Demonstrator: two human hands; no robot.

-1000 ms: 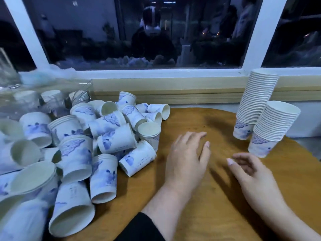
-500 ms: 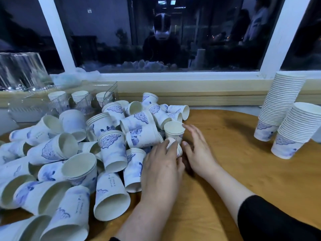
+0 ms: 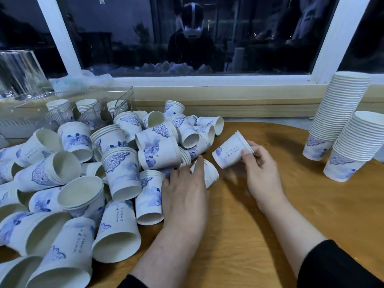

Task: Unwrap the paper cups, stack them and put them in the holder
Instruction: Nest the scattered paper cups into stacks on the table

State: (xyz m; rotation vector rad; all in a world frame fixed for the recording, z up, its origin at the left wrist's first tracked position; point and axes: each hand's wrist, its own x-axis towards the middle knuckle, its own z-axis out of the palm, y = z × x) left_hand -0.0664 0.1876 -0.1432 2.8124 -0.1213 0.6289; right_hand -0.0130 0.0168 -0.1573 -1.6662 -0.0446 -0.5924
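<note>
A heap of white paper cups with blue prints [image 3: 122,171] covers the left half of the round wooden table [image 3: 270,215]. My right hand [image 3: 261,175] pinches one short stack of cups [image 3: 230,151] by its rim, lifted a little to the right of the heap. My left hand [image 3: 185,192] lies over another cup stack [image 3: 209,173] at the heap's edge, thumb along its side. Two tall upright stacks stand at the right: a taller one [image 3: 338,113] behind and a shorter one [image 3: 353,146] in front. A clear holder [image 3: 87,109] at the back left has cups inside.
A beige window sill [image 3: 228,96] and a dark window run along the back. Crumpled clear wrapping [image 3: 83,82] lies on the sill at the left, beside a clear container [image 3: 18,73]. Bare table shows between the heap and the tall stacks.
Both hands went from the bare table into the heap. My right hand has now drawn a short cup stack out to the right, while my left hand stays on another one.
</note>
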